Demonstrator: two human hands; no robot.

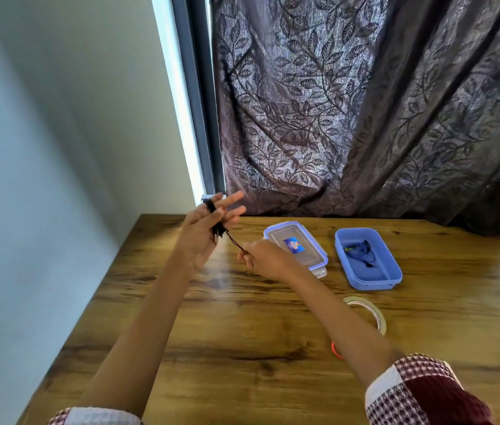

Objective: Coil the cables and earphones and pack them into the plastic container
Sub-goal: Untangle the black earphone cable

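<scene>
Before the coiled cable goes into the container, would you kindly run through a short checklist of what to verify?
1. Cable wound around left hand fingers: ok.
2. Free end pinched in right hand, strand taut between the hands: ok.
3. Whole length wound up: not ok, a short tail is still out.
4. Container open, lid lying beside it on the table: ok.
5. Room left in container: ok, only one bundle of earphones sits at its far end.
6. Coil will hold its shape once slipped off: cannot tell.
</scene>
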